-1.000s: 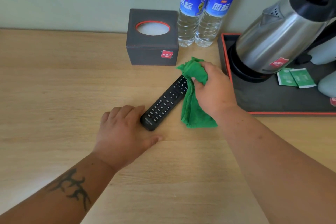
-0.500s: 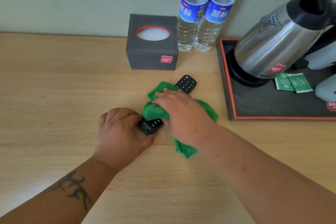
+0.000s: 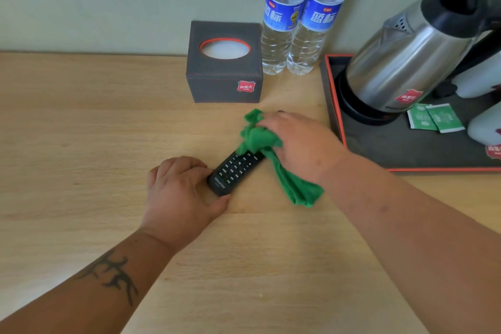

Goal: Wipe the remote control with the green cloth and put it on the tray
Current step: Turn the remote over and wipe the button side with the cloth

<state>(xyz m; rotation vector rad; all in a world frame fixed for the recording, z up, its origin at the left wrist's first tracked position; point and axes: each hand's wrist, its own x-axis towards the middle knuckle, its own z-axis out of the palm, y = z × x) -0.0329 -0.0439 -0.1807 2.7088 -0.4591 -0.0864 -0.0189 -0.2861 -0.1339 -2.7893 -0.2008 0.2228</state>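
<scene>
A black remote control (image 3: 235, 171) lies diagonally on the wooden desk. My left hand (image 3: 181, 192) grips its near end, thumb and fingers on either side. My right hand (image 3: 301, 144) is closed on a bunched green cloth (image 3: 260, 138) and presses it on the remote's far half, which is hidden under cloth and hand. A tail of the cloth trails toward me on the desk. The dark tray (image 3: 406, 152) with an orange rim sits to the right, apart from the remote.
On the tray stand a steel kettle (image 3: 412, 62), green sachets (image 3: 433, 118) and white cups at the right edge. A dark tissue box (image 3: 225, 81) and two water bottles (image 3: 298, 22) stand against the wall behind the remote.
My right hand has slid the cloth from the remote's near end back up to its far end. The near buttons show again. My left hand stays on the near end.
</scene>
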